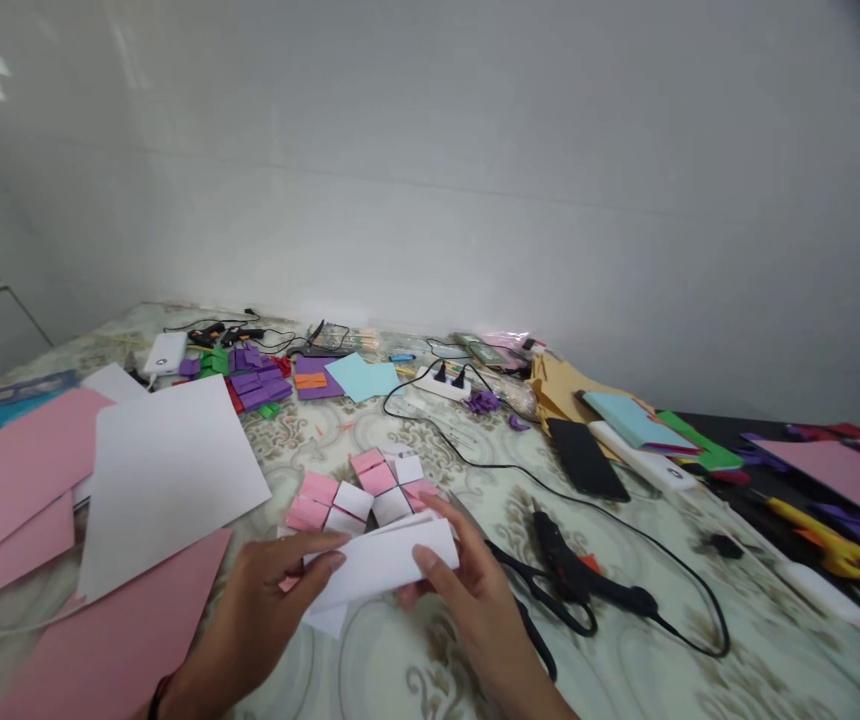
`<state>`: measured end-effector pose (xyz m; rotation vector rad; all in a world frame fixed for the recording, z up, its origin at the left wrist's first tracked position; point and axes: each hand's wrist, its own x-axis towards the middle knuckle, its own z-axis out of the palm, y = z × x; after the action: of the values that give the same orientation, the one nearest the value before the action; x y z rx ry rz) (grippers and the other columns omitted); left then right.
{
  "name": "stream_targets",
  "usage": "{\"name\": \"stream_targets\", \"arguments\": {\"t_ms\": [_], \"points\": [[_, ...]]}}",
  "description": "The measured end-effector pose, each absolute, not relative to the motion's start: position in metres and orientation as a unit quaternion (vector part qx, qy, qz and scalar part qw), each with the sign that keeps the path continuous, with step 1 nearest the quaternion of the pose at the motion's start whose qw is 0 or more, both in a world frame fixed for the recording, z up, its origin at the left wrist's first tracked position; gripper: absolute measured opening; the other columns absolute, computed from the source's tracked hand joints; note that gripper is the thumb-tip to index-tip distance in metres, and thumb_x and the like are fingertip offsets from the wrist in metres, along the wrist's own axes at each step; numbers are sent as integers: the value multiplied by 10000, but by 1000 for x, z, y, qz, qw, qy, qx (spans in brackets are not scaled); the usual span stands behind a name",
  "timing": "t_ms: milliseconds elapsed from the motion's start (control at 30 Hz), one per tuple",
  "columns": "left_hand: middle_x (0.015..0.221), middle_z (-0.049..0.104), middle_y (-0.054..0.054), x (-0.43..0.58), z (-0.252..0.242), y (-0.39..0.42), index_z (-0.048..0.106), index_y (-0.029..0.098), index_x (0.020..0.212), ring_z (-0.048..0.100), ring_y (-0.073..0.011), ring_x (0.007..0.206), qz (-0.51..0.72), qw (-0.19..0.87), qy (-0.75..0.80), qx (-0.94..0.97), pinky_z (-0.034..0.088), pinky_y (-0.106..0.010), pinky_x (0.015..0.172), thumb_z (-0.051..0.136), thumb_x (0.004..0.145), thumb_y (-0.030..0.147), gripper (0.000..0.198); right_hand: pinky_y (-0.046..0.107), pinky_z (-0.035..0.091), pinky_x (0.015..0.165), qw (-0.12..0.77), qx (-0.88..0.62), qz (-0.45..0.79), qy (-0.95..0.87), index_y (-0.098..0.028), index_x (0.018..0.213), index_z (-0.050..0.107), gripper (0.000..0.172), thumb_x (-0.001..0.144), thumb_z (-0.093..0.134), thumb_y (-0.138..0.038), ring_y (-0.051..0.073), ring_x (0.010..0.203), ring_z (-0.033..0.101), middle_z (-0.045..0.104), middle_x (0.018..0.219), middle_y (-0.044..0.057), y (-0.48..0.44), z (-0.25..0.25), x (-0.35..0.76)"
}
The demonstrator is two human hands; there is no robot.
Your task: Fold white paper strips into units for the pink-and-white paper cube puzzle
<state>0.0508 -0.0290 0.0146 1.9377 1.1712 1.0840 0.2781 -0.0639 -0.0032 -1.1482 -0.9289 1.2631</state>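
Note:
A folded piece of white paper [389, 562] is held between both hands above the table. My left hand [265, 595] pinches its left end between thumb and fingers. At the right end, my right hand [471, 585] grips it with the thumb on the front face and the fingers behind. Just beyond the paper lie several small folded pink and white paper pieces [329, 503]. Black-handled scissors [542, 590] rest beside my right hand, their blades partly hidden by it. A black glue gun [587, 570] lies right of the scissors.
Large white [167, 470] and pink sheets [122, 630] cover the left side. Purple folded papers [257, 380], light blue sheets [362, 378] and a white power strip [443, 382] sit farther back. A black cable [505, 467] crosses the table. A black phone [586, 460] lies at right.

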Motion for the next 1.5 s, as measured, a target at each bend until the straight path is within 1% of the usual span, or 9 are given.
{"name": "stream_targets", "arguments": {"t_ms": [67,267,433,700,900,1133,1233,1333,1500], "points": [[853,847,-9,51,14,-29,868,244,985,780,-153,663,414,305,449,731,601,-153,585,673,931,325,218,280,566,613,579,-458,575,-353,-254,1395,574,686,821,850,-508,152,564,670,724,738,-12,-61,-3,276],[782,815,-23,50,7,-28,843,212,968,766,-160,679,389,325,451,735,606,-174,616,635,953,325,238,218,502,540,559,-422,639,-319,-142,829,721,411,779,877,-519,116,570,588,640,647,13,-57,-3,274],[1005,830,-47,52,9,-30,817,228,1110,782,-181,854,318,399,416,753,607,-191,715,602,960,287,269,219,467,552,554,-462,591,-361,-148,808,716,407,790,861,-529,92,516,546,632,621,-7,-58,-6,277],[1021,814,-40,56,9,-39,687,280,1391,726,-192,826,223,448,455,737,587,-241,748,666,906,345,489,219,383,536,490,-504,558,-441,-161,775,665,478,799,809,-617,96,504,512,600,551,-23,-66,3,277],[729,688,-9,63,14,-39,756,184,846,602,-154,695,183,484,458,723,460,-216,625,606,927,393,270,215,388,526,477,-497,581,-433,-165,848,667,531,740,832,-658,88,494,512,598,606,-35,-69,11,272],[629,643,14,69,17,-45,706,186,744,554,-127,577,217,520,443,697,447,-193,533,643,881,305,192,232,370,547,469,-535,534,-457,-159,698,651,556,817,744,-694,107,530,506,557,538,-21,-71,11,271],[691,709,12,70,21,-47,761,224,929,646,-147,632,257,507,410,714,529,-197,576,680,881,266,104,237,354,518,444,-541,534,-474,-166,677,634,555,808,742,-694,108,515,497,531,555,-27,-73,14,270],[761,755,11,68,21,-48,725,258,1213,717,-162,677,318,494,406,700,596,-217,634,720,865,259,348,245,379,526,411,-541,541,-496,-170,683,636,512,821,727,-654,121,530,521,537,572,-19,-76,18,268],[828,766,-13,63,8,-49,727,243,1232,738,-163,734,322,502,420,684,604,-215,674,714,913,314,327,251,377,530,374,-547,528,-532,-182,665,613,424,865,670,-551,132,536,533,557,564,-8,-79,21,267]]}}
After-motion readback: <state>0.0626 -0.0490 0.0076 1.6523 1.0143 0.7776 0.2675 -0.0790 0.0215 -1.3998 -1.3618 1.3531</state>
